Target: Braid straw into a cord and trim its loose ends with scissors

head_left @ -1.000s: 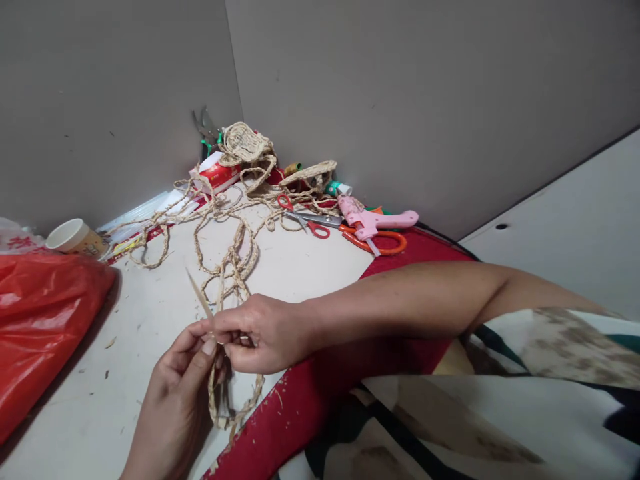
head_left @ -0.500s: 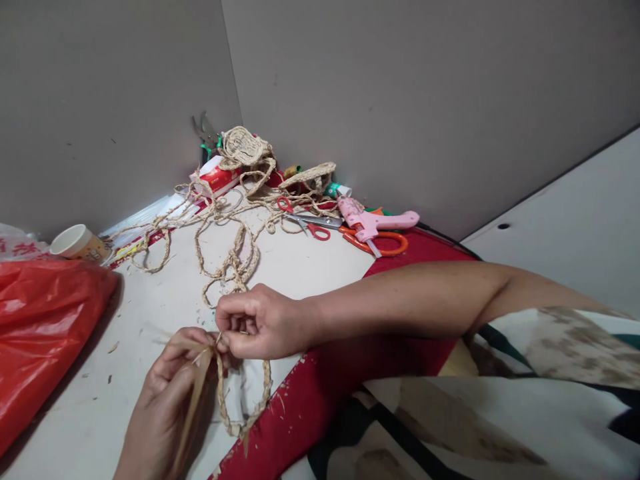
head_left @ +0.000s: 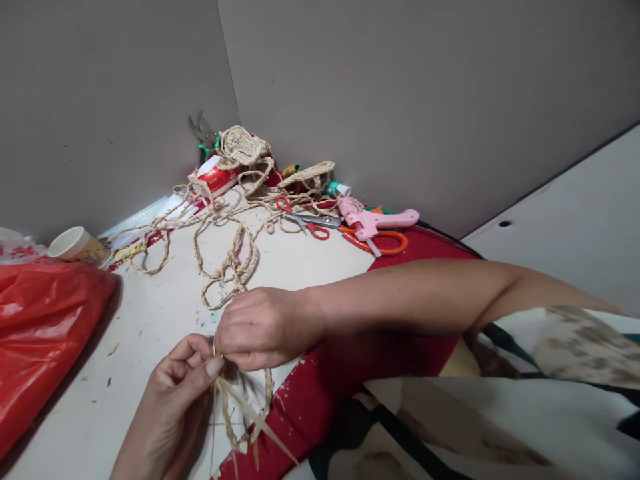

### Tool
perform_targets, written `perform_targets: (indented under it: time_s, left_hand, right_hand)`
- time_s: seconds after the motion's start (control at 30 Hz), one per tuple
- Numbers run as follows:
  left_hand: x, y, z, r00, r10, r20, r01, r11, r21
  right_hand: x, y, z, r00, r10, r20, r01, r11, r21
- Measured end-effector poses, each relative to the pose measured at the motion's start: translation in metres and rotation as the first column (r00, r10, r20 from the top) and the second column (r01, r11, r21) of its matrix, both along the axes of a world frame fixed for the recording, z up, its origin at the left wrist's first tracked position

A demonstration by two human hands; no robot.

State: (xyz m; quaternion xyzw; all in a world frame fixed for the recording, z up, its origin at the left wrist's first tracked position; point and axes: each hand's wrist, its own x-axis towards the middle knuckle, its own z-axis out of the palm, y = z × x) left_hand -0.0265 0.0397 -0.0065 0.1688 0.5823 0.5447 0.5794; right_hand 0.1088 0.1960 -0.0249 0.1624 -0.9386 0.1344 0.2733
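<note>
A braided straw cord (head_left: pixel 225 408) hangs in a loop below my hands, over the table's front edge. My left hand (head_left: pixel 183 377) pinches its working end between thumb and forefinger. Right beside it, my right hand (head_left: pixel 267 327) is closed on the strands at the same spot, knuckles up, its fingertips partly hidden. Loose flat straw strands (head_left: pixel 257 417) stick out from under the left thumb toward the lower right. Beyond my hands, more of the braided cord (head_left: pixel 235 263) lies in loose coils on the white tabletop.
Red-handled scissors (head_left: pixel 317 232), larger orange-handled scissors (head_left: pixel 400 243) and a pink glue gun (head_left: pixel 367 220) lie at the back right. Green-handled pliers (head_left: pixel 204 140) lean in the corner. At left are a paper cup (head_left: pixel 80 245) and a red plastic bag (head_left: pixel 50 333).
The loose strands have swung from the left hand's palm side to the lower right. My right hand has rolled knuckles up, and the left thumb now presses at the braid's end.
</note>
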Motion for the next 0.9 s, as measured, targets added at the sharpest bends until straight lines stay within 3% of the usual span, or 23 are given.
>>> perform_targets:
  time_s: [0.2, 0.4, 0.5, 0.67, 0.9]
  left_hand:
    - [-0.002, 0.002, 0.002, 0.997, 0.032, -0.064, -0.035, 0.998, -0.053]
    - [-0.011, -0.002, -0.004, 0.995, -0.065, -0.082, 0.054, 0.991, -0.122]
    - [-0.009, -0.002, -0.001, 0.997, -0.017, -0.082, 0.006, 0.991, -0.137]
    - [-0.006, 0.001, -0.001, 0.996, 0.020, -0.088, -0.029, 0.995, -0.099]
    - [-0.001, -0.001, -0.013, 0.996, -0.012, -0.087, 0.007, 0.998, -0.065]
  right_hand:
    - [0.000, -0.001, -0.003, 1.000, -0.015, -0.025, 0.012, 0.995, -0.100]
    - [0.002, 0.007, 0.004, 0.997, 0.074, 0.004, -0.074, 0.997, 0.025]
    - [0.003, 0.008, 0.010, 0.999, -0.001, 0.046, -0.002, 0.998, 0.065]
    - [0.005, -0.006, 0.007, 0.979, -0.192, -0.063, 0.199, 0.969, 0.148]
    - [0.018, -0.031, 0.016, 0.940, -0.236, 0.248, 0.198, 0.966, 0.168]
